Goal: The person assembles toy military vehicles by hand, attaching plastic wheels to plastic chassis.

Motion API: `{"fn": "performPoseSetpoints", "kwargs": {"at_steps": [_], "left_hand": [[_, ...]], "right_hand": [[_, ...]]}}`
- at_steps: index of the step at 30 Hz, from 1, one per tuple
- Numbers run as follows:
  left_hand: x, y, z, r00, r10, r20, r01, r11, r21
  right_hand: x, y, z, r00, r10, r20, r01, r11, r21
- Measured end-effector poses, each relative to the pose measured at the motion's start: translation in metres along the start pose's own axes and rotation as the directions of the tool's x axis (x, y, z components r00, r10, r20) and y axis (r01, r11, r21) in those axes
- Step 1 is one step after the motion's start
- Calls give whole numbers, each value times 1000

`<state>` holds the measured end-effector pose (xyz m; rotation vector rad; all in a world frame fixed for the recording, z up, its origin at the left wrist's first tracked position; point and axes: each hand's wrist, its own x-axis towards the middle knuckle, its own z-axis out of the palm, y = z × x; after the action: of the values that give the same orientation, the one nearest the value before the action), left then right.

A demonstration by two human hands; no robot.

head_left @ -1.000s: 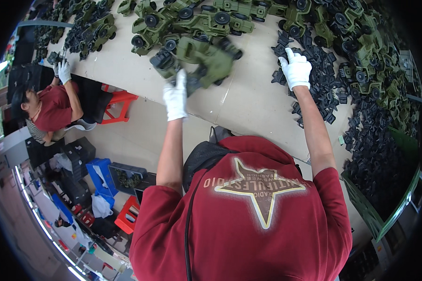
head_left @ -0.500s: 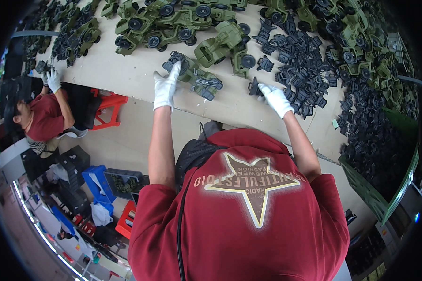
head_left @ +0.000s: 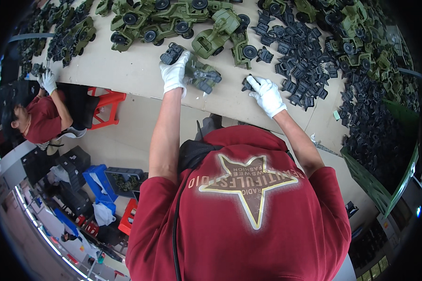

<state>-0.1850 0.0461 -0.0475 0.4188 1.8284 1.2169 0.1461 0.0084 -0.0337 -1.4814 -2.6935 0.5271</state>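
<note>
My left hand (head_left: 175, 75), in a white glove, closes round a green toy jeep (head_left: 204, 77) at the table's near side. The jeep is blurred, with a dark part (head_left: 172, 53) showing beyond the fingertips. To the right, my gloved right hand (head_left: 268, 97) grips a small black plastic part (head_left: 246, 85) by its fingers, low over the tabletop. The hand covers much of that part. Right beyond it lies a heap of similar black parts (head_left: 293, 58), with a single one (head_left: 265, 55) at the heap's left edge.
Green toy jeeps (head_left: 183, 27) lie piled across the far side of the table (head_left: 122, 70). At the right, a green crate (head_left: 384, 187) stands by more black parts. A co-worker (head_left: 44, 117) works at the left, near a red stool (head_left: 109, 105). Blue and dark crates (head_left: 98, 182) stand on the floor.
My left hand has shifted slightly right and now wraps round the jeep, which has turned a little. My right hand has drawn left and down with the black part.
</note>
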Motion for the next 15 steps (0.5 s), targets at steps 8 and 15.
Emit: {"fn": "performPoseSetpoints", "kwargs": {"at_steps": [8,15], "left_hand": [[-59,14,-8,995,-78,60,87,984,-156],[-60,7,13,953,-291,80,299,949,-103]], "right_hand": [[15,13,-23,927,28,375,-362,-196,911],[-5,20,-5,995,-15,-101,48,938,342]]}}
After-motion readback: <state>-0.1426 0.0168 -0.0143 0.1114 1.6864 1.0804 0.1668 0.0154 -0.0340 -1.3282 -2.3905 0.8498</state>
